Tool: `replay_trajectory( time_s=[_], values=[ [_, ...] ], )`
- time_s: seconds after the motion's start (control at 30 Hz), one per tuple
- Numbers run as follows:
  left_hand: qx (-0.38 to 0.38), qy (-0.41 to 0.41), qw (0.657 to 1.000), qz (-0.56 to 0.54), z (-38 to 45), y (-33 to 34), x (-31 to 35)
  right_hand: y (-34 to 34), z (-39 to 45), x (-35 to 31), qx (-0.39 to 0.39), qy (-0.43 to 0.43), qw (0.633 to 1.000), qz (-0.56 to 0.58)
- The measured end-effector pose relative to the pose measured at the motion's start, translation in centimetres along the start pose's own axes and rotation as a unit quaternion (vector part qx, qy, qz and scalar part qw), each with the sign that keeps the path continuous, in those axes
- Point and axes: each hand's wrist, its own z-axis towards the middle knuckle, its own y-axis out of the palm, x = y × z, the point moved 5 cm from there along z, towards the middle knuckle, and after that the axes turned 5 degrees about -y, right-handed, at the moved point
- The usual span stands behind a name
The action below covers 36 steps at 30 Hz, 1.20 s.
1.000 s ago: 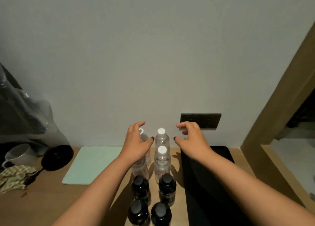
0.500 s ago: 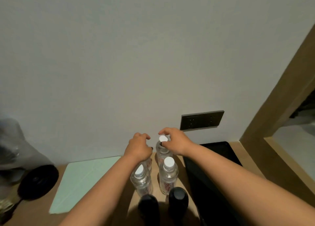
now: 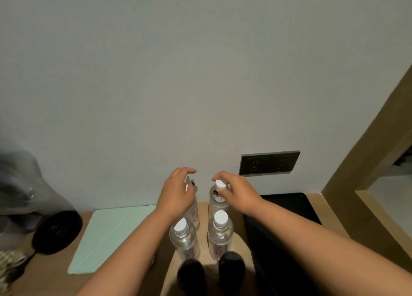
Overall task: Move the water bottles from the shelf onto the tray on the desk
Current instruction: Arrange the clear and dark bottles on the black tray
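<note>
Here, both hands crown the 2 rear water bottles near the desk's back edge.

Left hand [image 3: 177, 195] and right hand [image 3: 234, 193] hover half-curled, not yet gripping, over the rear left bottle [image 3: 194, 211] and rear right bottle [image 3: 217, 197], likely for lifting; the black tray [image 3: 289, 208] lies at right.

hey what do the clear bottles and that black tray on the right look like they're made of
Clear bottles: likely thin glossy plastic, see-through with light glints, white screw caps. Black tray: smooth, slightly shiny with a raised rim; plastic or lacquered, hard to tell in this dim light.

The water bottles [image 3: 220, 235] are showing small red marks on their labels, but the marks are looking too blurry to read, and no other words or numbers are showing anywhere.
</note>
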Motion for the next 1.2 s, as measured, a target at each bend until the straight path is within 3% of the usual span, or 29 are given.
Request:
replay_trajectory(
  time_s=[0.13, 0.3, 0.43, 0.53, 0.73, 0.9, 1.1, 1.2],
  values=[
    [0.027, 0.033, 0.992, -0.118, -0.9, -0.9, 2.3, -4.0, -1.1, -0.8, 0.054, -0.042, 0.997, 0.046],
    [-0.064, 0.032, 0.969, -0.235, -1.4, 1.0, 6.1, -9.9, -2.0, -4.6, 0.085, -0.111, 0.99, 0.035],
    [-0.087, 0.061, 0.964, -0.246, -1.9, 2.4, 9.8, -14.2, -3.3, -7.3, 0.14, -0.152, 0.978, 0.018],
    [-0.063, 0.077, 0.968, -0.23, -2.0, 2.9, 12.2, -16.4, -4.5, -8.0, 0.181, -0.157, 0.971, 0.019],
    [-0.044, 0.057, 0.969, -0.235, -2.7, 4.6, 14.5, -17.9, -6.1, -6.0, 0.275, -0.061, 0.956, 0.076],
    [-0.061, 0.042, 0.969, -0.234, -3.5, 6.1, 15.5, -16.6, -6.3, -3.4, 0.231, 0.017, 0.972, 0.052],
    [-0.169, 0.039, 0.963, -0.208, -3.0, 7.8, 14.2, -16.4, -5.9, 0.0, 0.235, 0.05, 0.969, 0.057],
    [-0.172, 0.031, 0.971, -0.164, -2.6, 7.8, 12.1, -14.9, -5.5, 1.8, 0.197, 0.066, 0.976, 0.057]
  ],
)
